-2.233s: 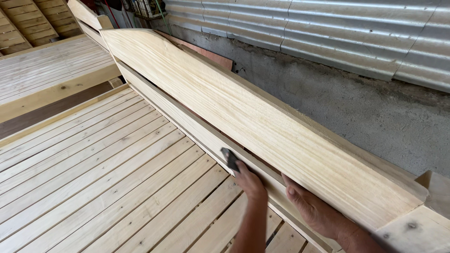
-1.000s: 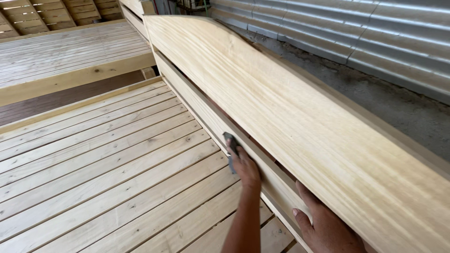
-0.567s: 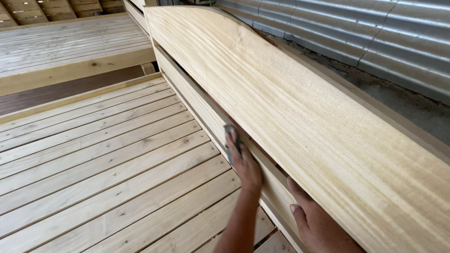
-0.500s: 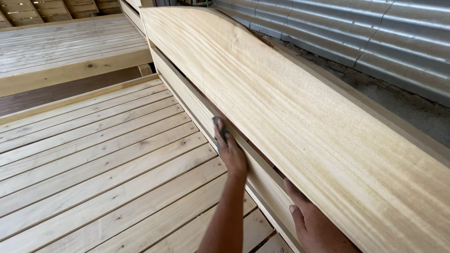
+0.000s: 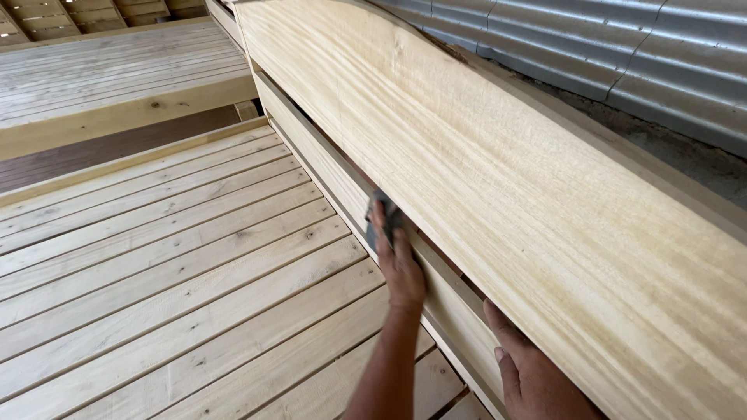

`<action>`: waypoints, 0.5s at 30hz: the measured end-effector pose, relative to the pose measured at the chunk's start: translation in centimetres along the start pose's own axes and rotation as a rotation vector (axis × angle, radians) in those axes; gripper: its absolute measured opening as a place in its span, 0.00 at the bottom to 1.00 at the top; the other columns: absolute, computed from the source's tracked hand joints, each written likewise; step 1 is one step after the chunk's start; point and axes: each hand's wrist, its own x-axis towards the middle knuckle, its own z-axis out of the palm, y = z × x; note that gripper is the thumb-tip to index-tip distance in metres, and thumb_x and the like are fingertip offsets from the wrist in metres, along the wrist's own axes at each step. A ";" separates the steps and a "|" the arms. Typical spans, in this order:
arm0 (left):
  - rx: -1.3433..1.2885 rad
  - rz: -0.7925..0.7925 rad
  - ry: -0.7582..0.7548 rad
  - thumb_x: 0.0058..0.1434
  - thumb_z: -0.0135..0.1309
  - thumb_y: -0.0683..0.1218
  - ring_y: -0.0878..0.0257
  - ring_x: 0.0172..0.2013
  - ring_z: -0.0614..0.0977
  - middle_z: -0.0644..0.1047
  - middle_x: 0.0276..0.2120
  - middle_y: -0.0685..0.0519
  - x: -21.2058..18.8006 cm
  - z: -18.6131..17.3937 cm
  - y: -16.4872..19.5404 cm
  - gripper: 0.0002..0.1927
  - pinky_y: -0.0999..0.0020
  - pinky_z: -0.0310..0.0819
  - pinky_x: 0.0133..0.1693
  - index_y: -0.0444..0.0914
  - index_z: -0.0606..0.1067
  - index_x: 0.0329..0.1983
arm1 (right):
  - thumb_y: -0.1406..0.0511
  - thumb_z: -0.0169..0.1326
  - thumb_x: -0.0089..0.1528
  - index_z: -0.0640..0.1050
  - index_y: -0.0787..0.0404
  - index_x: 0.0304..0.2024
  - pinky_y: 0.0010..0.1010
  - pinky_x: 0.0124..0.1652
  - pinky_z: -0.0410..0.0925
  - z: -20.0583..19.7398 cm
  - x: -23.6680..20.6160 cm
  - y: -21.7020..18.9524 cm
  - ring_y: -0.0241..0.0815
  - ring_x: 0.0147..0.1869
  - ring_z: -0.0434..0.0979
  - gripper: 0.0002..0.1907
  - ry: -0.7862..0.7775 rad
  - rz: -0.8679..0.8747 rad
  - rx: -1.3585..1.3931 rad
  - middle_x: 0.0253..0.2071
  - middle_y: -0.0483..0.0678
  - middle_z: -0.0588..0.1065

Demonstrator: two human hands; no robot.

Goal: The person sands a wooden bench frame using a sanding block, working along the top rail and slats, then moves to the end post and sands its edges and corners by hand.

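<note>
My left hand [image 5: 401, 268] presses a small dark sanding pad [image 5: 384, 215] against the pale wooden rail [image 5: 327, 167], just under the wide slanted wooden panel [image 5: 482, 171]. The fingers are curled over the pad. My right hand [image 5: 529, 377], at the bottom right, grips the lower edge of that wide panel, with the fingertips tucked under it and hidden. The panel has a strong yellow grain and runs from the top centre to the bottom right.
Flat wooden slats [image 5: 171, 264] fill the lower left. Behind them stands another slatted wooden platform [image 5: 117, 70] with a thick front beam. A corrugated metal wall [image 5: 622, 47] and a grey concrete base [image 5: 685, 163] run behind the panel.
My left hand has slid the pad back and forth along the rail under the panel, ending slightly farther from me. My right hand has kept its hold on the panel's lower edge.
</note>
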 end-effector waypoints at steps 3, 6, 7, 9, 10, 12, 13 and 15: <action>-0.020 0.028 0.047 0.72 0.34 0.55 0.49 0.76 0.53 0.54 0.78 0.45 8.3 -0.9 -1.9 0.33 0.53 0.44 0.73 0.45 0.51 0.79 | 0.59 0.52 0.59 0.66 0.46 0.70 0.51 0.71 0.43 1.6 0.5 0.5 0.54 0.79 0.53 0.35 0.120 -0.028 0.109 0.73 0.51 0.62; -0.041 -0.032 0.092 0.71 0.35 0.56 0.49 0.76 0.57 0.57 0.77 0.45 11.4 -1.0 -1.0 0.33 0.54 0.48 0.73 0.43 0.52 0.78 | 0.59 0.51 0.62 0.66 0.47 0.71 0.51 0.72 0.43 2.3 0.9 0.9 0.53 0.76 0.53 0.33 0.087 -0.039 0.143 0.73 0.52 0.63; -0.013 -0.011 0.085 0.72 0.34 0.56 0.49 0.76 0.57 0.58 0.76 0.45 10.2 -0.8 -0.2 0.33 0.52 0.49 0.73 0.43 0.52 0.78 | 0.58 0.51 0.61 0.65 0.46 0.71 0.51 0.72 0.42 2.4 0.9 1.1 0.53 0.78 0.52 0.33 0.072 -0.037 0.100 0.73 0.51 0.62; 0.040 0.094 0.052 0.74 0.32 0.57 0.48 0.77 0.54 0.55 0.77 0.45 6.8 -0.1 1.9 0.32 0.48 0.46 0.74 0.43 0.51 0.79 | 0.56 0.51 0.61 0.64 0.45 0.71 0.51 0.73 0.41 2.5 1.1 1.3 0.53 0.80 0.50 0.34 0.053 -0.032 0.015 0.74 0.49 0.60; 0.068 0.166 0.032 0.75 0.30 0.58 0.47 0.78 0.50 0.52 0.78 0.45 3.5 0.2 2.8 0.32 0.45 0.44 0.74 0.43 0.52 0.79 | 0.56 0.51 0.61 0.62 0.46 0.72 0.52 0.72 0.40 2.6 1.1 1.6 0.54 0.79 0.49 0.35 0.035 -0.029 -0.010 0.74 0.51 0.58; 0.164 0.152 0.013 0.73 0.30 0.61 0.46 0.79 0.46 0.52 0.80 0.45 -2.9 0.9 4.1 0.35 0.41 0.38 0.73 0.43 0.53 0.79 | 0.57 0.51 0.61 0.59 0.46 0.74 0.54 0.70 0.38 2.9 1.2 2.0 0.57 0.79 0.47 0.38 -0.006 -0.028 -0.048 0.75 0.53 0.55; 0.228 0.146 -0.020 0.75 0.30 0.60 0.44 0.80 0.45 0.53 0.80 0.45 -5.3 1.3 4.3 0.31 0.40 0.33 0.73 0.45 0.59 0.77 | 0.54 0.47 0.64 0.59 0.46 0.74 0.52 0.72 0.39 3.1 1.2 2.4 0.55 0.79 0.48 0.36 0.253 -0.185 -0.135 0.75 0.52 0.55; 0.260 0.101 -0.042 0.74 0.30 0.59 0.43 0.80 0.45 0.52 0.81 0.46 -6.9 1.3 3.8 0.30 0.40 0.30 0.73 0.46 0.61 0.76 | 0.50 0.39 0.69 0.59 0.45 0.75 0.47 0.76 0.41 3.7 0.9 3.0 0.49 0.80 0.49 0.31 0.795 -0.445 -0.308 0.75 0.50 0.57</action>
